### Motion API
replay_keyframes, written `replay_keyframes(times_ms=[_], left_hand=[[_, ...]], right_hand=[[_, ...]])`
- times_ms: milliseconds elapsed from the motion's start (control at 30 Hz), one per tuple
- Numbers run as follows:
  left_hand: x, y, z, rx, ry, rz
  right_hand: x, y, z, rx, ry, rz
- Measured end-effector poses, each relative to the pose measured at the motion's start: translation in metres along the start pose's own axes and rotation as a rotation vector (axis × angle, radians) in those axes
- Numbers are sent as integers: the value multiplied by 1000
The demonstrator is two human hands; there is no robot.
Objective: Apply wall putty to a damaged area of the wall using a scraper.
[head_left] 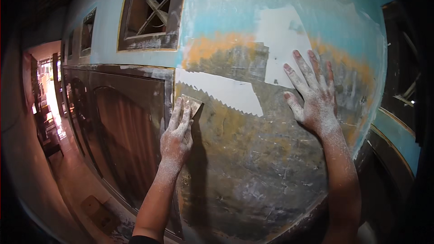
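Note:
My left hand (177, 131), dusted white, presses a small flat square of what looks like folded sandpaper (192, 105) against the wall. It is just right of the door frame. A white filler strip (221, 91) with a jagged lower edge runs above and to the right of this piece. Fingers spread, my right hand (315, 97) is open and holds nothing. Its fingertips lie over or close to the right edge of a taller white filler patch (280, 49); whether they touch the wall is hard to tell. White powder coats both hands and wrists.
The bare wall (257, 167) is mottled brown and grey, with orange and light-blue paint higher up. Left stand a dark panelled door (126, 117) and a framed opening (151, 9) with crossed bars. A low brown stool (100, 213) is on the floor at lower left.

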State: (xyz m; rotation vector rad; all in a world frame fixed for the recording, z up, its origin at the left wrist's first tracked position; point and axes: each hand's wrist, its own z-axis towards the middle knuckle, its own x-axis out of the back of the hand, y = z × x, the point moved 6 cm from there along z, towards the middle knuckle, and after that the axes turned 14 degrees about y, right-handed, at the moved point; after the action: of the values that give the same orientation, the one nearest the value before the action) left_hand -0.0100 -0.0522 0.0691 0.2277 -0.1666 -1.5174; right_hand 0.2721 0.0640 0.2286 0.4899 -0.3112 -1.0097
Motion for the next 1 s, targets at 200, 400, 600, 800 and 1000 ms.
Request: replay_keyframes(times_ms=[200,400,600,800,1000], left_hand=[[1,-27,16,14,54,-68],[-9,-29,24,-59,48,-261],[-14,-42,40,-108,-22,-299],[-3,-47,41,-83,-109,-362],[-7,-44,50,-121,-134,-387]], right_hand=[[2,-1,1,-26,8,45],[4,0,1,-29,35,65],[-1,-3,3,-26,47,69],[3,-9,6,-56,48,35],[9,-4,0,-69,71,-7]])
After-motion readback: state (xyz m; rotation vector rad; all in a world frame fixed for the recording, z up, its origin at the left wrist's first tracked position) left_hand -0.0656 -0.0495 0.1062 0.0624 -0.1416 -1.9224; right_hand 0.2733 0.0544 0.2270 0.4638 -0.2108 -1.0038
